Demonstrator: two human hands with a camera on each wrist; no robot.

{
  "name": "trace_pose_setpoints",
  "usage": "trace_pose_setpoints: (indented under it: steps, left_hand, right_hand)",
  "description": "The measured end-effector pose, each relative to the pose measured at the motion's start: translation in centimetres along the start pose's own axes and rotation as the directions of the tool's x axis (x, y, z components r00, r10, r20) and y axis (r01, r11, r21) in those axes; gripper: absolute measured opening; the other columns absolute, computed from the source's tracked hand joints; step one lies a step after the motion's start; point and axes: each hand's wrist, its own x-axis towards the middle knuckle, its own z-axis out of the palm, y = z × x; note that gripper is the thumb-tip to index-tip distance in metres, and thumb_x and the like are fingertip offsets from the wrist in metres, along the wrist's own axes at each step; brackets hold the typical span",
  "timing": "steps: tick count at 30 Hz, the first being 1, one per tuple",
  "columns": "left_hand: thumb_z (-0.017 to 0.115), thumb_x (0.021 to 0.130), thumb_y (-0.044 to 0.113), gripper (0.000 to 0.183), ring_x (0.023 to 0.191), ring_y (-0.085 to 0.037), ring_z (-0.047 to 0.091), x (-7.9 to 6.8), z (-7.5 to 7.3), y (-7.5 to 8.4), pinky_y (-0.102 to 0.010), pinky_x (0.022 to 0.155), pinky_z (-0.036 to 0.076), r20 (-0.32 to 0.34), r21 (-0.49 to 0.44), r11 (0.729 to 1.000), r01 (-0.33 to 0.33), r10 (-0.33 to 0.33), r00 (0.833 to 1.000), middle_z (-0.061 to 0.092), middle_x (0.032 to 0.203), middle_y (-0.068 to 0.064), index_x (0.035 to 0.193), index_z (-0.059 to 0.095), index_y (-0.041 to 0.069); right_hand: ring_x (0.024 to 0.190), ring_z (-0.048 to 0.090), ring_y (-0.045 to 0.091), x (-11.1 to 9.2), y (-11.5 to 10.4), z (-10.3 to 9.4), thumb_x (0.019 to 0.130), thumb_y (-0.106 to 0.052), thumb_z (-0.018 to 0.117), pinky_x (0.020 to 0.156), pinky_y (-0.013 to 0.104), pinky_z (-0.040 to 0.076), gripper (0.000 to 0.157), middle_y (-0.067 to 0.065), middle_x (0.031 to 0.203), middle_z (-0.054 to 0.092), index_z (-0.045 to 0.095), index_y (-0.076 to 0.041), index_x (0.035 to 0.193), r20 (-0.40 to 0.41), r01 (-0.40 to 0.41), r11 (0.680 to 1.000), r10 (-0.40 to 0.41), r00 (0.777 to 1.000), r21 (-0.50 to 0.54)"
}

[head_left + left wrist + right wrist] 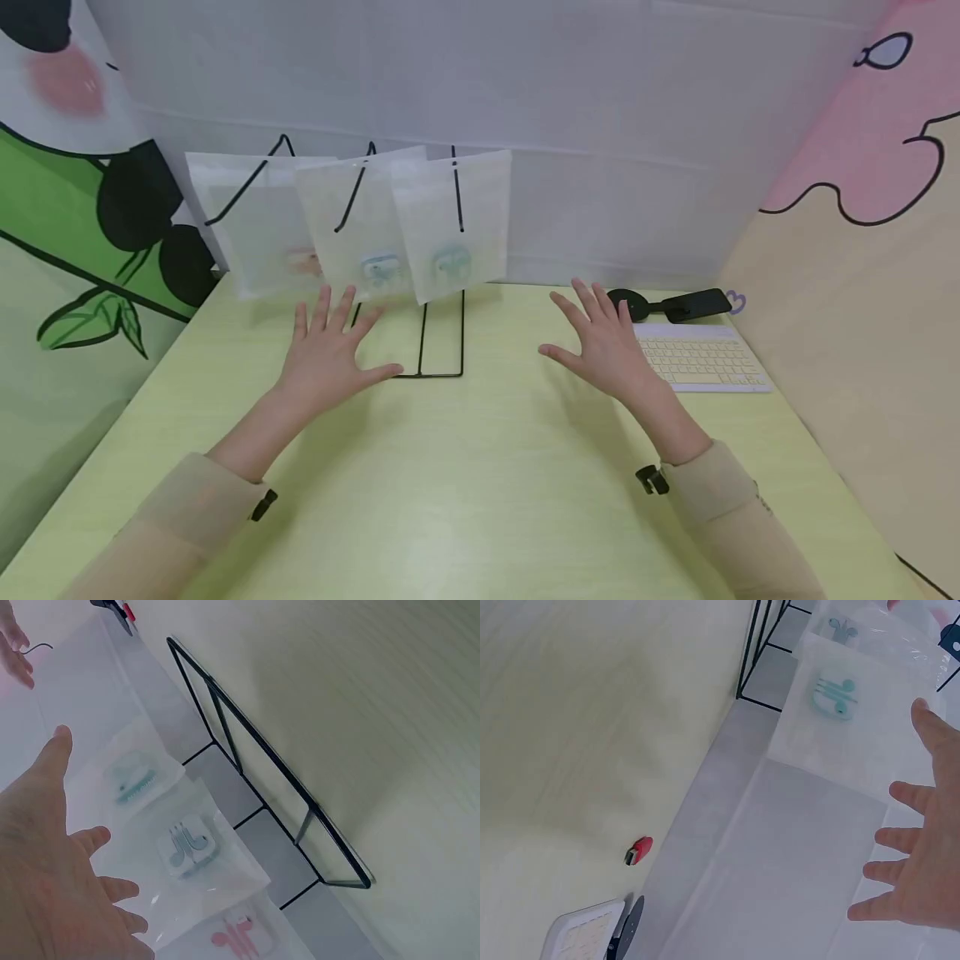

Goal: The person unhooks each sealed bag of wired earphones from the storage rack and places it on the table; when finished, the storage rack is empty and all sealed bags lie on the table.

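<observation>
Three translucent white bags hang side by side from the hooks of a black wire rack (442,376). Inside the left bag (247,225) are pink earphones (234,937). The middle bag (375,217) holds blue-grey earphones (187,844), and teal ones (834,697) show through the right bag (480,208). My left hand (326,358) is spread in front of the rack, just below the bags, gripping nothing. To the right of the rack, my right hand (603,346) hovers over the table with fingers apart, also holding nothing, near the keyboard.
A pale keyboard (705,362) lies at the table's right side. Behind it rests a black object (690,305) with a round end and a rectangular end. The right wrist view shows a small red item (639,850) near the back edge. A white sheet (600,167) hangs behind.
</observation>
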Motion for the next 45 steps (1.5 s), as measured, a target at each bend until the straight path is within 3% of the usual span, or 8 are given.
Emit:
trace_pose_setpoints:
  steps: [6,13,22,27,31,36,41,45]
  left_hand:
    - [0.047,0.075,0.080,0.096,0.142,-0.031,-0.020,-0.7,-0.3,-2.4,-0.062,0.111,-0.003,-0.009,0.028,1.000,0.000,0.001,1.000,0.008,0.157,-0.019,0.150,0.026,0.025]
    - [0.047,0.074,0.081,0.099,0.143,-0.033,-0.017,-1.1,0.4,-5.7,-0.061,0.111,-0.008,-0.049,0.049,0.999,0.013,-0.010,0.999,0.008,0.157,-0.018,0.150,0.026,0.022]
    - [0.059,0.076,0.071,0.101,0.144,-0.039,-0.006,-1.3,1.6,-9.0,-0.059,0.113,-0.003,-0.047,-0.011,1.000,0.004,-0.004,0.999,0.010,0.157,-0.020,0.151,0.023,0.013]
    - [0.061,0.077,0.068,0.106,0.143,-0.042,0.001,-0.9,2.4,-10.1,-0.057,0.113,0.000,0.016,-0.078,0.997,-0.006,0.007,1.000,0.012,0.155,-0.023,0.151,0.016,0.007]
    - [0.063,0.076,0.067,0.110,0.139,-0.048,0.009,-0.7,3.1,-11.2,-0.060,0.112,0.008,0.098,-0.169,0.985,0.024,-0.007,0.995,0.017,0.152,-0.029,0.151,0.012,0.005]
    - [0.067,0.074,0.064,0.112,0.134,-0.054,0.017,-0.8,3.8,-12.4,-0.065,0.106,0.017,0.184,-0.230,0.971,0.064,-0.021,0.983,0.021,0.146,-0.037,0.150,0.015,-0.001]
    - [0.067,0.075,0.063,0.111,0.134,-0.054,0.016,-0.5,4.8,-13.7,-0.066,0.105,0.017,0.229,-0.260,0.964,0.054,0.007,0.973,0.021,0.146,-0.036,0.149,0.016,-0.002]
    - [0.066,0.077,0.061,0.110,0.136,-0.054,0.012,-0.2,5.3,-15.1,-0.066,0.106,0.015,0.275,-0.321,0.944,0.074,0.018,0.961,0.017,0.148,-0.035,0.149,0.013,-0.002]
  right_hand:
    - [0.145,0.004,0.034,1.7,-0.3,-1.1,0.084,-0.064,0.056,0.110,0.064,0.011,0.082,0.008,0.159,0.009,0.024,-0.027,0.150,-0.038,0.020,1.000,-0.019,0.999,0.016]
    - [0.146,0.001,0.030,4.6,-0.4,-2.3,0.083,-0.062,0.058,0.111,0.062,0.012,0.085,0.004,0.160,0.004,0.020,-0.029,0.151,-0.100,0.030,0.998,-0.025,0.995,0.048]
    - [0.146,0.000,0.024,8.4,-0.8,-2.1,0.083,-0.057,0.063,0.113,0.057,0.014,0.086,0.000,0.160,0.003,0.015,-0.032,0.151,-0.133,0.041,0.967,-0.007,0.991,0.251]
    - [0.146,0.005,0.019,10.3,-0.8,-1.3,0.083,-0.056,0.063,0.111,0.057,0.021,0.086,-0.003,0.159,0.005,0.014,-0.035,0.151,-0.083,0.016,0.901,0.022,0.996,0.434]
    - [0.145,0.012,0.019,11.6,-0.7,-0.7,0.084,-0.053,0.063,0.114,0.050,0.019,0.086,-0.003,0.158,0.013,0.014,-0.032,0.152,-0.060,0.011,0.861,0.023,0.998,0.508]
    - [0.143,0.022,0.022,13.2,-0.9,0.3,0.087,-0.046,0.065,0.111,0.045,0.029,0.084,0.001,0.156,0.022,0.015,-0.028,0.152,-0.035,-0.026,0.790,0.060,0.998,0.613]
    - [0.141,0.026,0.020,14.3,-0.7,1.3,0.088,-0.040,0.064,0.110,0.041,0.033,0.081,0.000,0.155,0.026,0.015,-0.031,0.152,-0.024,-0.070,0.662,0.131,0.991,0.746]
    - [0.141,0.027,0.017,14.9,-0.7,1.4,0.089,-0.037,0.064,0.111,0.039,0.031,0.078,-0.002,0.153,0.029,0.017,-0.032,0.151,0.006,-0.093,0.528,0.165,0.986,0.844]
